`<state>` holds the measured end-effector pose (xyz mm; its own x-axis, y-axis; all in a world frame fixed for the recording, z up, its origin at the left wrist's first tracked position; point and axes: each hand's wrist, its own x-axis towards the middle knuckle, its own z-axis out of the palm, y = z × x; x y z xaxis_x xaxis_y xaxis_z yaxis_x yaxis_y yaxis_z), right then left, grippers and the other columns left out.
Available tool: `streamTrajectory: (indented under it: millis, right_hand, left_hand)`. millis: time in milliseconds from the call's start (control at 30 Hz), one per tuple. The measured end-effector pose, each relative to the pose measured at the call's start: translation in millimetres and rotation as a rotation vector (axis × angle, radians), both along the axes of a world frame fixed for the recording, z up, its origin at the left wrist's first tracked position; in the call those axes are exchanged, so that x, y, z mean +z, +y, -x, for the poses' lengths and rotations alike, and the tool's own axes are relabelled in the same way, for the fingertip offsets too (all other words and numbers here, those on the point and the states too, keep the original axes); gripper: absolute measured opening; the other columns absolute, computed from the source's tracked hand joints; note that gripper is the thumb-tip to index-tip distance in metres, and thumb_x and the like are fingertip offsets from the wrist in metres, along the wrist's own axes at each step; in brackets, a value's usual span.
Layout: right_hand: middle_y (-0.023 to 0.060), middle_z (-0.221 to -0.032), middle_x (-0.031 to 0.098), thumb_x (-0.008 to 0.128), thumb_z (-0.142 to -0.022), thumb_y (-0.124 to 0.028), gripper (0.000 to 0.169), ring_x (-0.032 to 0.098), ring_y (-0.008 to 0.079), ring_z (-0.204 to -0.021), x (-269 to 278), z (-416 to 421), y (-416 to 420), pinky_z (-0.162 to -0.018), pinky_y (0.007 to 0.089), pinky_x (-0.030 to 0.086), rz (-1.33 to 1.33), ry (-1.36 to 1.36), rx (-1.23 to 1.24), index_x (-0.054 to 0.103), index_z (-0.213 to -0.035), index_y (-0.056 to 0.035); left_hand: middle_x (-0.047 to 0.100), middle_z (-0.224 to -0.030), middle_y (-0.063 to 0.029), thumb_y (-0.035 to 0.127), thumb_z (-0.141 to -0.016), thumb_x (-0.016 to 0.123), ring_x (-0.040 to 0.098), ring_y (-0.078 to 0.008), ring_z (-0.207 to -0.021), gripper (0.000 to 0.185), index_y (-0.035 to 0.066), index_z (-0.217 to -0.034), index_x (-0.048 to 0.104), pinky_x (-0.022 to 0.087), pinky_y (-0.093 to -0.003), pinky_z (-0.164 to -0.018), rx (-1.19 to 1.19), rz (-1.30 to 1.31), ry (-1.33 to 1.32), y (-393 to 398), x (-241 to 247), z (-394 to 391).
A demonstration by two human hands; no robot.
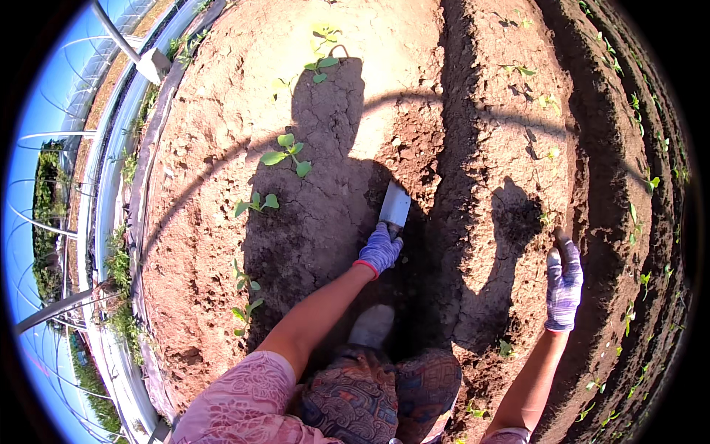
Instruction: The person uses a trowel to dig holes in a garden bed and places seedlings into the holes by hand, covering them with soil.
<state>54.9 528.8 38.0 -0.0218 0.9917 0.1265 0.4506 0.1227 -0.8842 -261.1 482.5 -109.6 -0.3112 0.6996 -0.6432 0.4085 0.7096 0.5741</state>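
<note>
My left hand (380,248), in a striped glove with a pink cuff, grips the handle of a hand tool with a broad flat metal blade (395,203). The blade points away from me over shaded soil beside a furrow (457,144). Out to the right, my right hand (563,288) wears a matching glove with darkened fingertips. Its thumb and forefinger are apart, reaching toward a small seedling (547,218) on the neighbouring soil ridge; I see nothing held in it. Further seedlings, one with broad leaves (287,152), stand on the bed left of the tool.
Several more furrows with seedling rows (644,280) run along the right. At the left, weeds (119,272) line a white plastic-covered edge (105,222), with metal hoops and a slanting pole (113,30). My knees in patterned trousers (355,388) and a boot (373,326) are below.
</note>
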Motion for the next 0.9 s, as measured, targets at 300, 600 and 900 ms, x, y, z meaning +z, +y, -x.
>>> streamTrajectory:
  millis: [300, 600, 900]
  right_hand:
    - [0.0056, -0.105, 0.053, 0.058, -0.083, -0.026, 0.054, 0.052, 0.0134, -0.086, -14.8, 129.2, -47.9, -0.079, 0.0258, 0.043, 0.576, 0.826, 0.16, 0.037, -0.126, -0.0025]
    - [0.0067, -0.09, 0.055, 0.055, -0.083, -0.017, 0.027, 0.056, 0.0224, -0.082, -88.3, 194.8, -71.9, -0.076, 0.0383, 0.048, 1.368, 1.099, -0.093, 0.047, -0.108, -0.0088]
    - [0.0053, -0.078, 0.052, 0.06, -0.076, -0.013, 0.029, 0.052, 0.0169, -0.062, -98.0, 214.4, -42.0, -0.053, 0.0325, 0.045, 1.038, 0.264, -0.113, 0.046, -0.101, -0.0063]
  left_hand:
    - [0.057, -0.075, -0.0076, 0.021, -0.081, 0.054, 0.055, -0.0163, -0.053, 0.022, 0.004, -0.096, 0.053, 0.05, -0.0283, -0.046, 0.721, 0.117, -1.517, 15.9, 44.6, -8.0]
    - [0.057, -0.104, -0.0075, 0.014, -0.085, 0.052, 0.055, -0.0157, -0.087, 0.033, 0.004, -0.116, 0.05, 0.046, -0.0272, -0.079, -0.293, -0.431, -0.254, -66.0, 63.6, 5.6]
    - [0.057, -0.096, -0.0067, 0.008, -0.086, 0.048, 0.055, -0.0115, -0.075, 0.026, 0.003, -0.11, 0.053, 0.051, -0.0252, -0.061, 0.444, -0.142, -0.64, -69.4, 74.6, 30.0]
